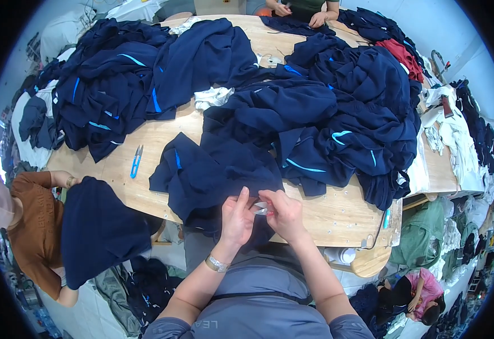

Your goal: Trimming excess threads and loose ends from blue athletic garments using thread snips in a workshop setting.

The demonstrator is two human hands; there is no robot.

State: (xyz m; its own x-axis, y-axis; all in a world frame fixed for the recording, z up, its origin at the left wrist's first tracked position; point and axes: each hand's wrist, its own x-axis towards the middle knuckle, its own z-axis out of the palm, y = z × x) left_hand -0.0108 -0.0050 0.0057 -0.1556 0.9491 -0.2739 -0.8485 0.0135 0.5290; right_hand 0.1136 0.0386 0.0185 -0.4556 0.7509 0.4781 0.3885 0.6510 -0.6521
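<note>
At the near table edge, a navy garment (pixel 224 164) lies spread beneath my hands and hangs over toward my lap. My right hand (pixel 283 214) is closed around small thread snips (pixel 261 211), whose silver blades point left toward my other hand. My left hand (pixel 237 219), thumb up, is closed close to the blades and over the navy cloth. Whatever its fingers pinch is hidden from this side. A second pair of snips (pixel 136 162), with a blue handle, rests on the wood to the left of the garment.
Heaps of navy garments (pixel 348 101) with light blue trim cover the wooden table (pixel 320 217), with another pile (pixel 111 79) at far left. A white cloth (pixel 213 98) lies between them. Co-workers handle navy cloth at left (pixel 103 231) and far side (pixel 298 24); another person (pixel 425 294) sits lower right.
</note>
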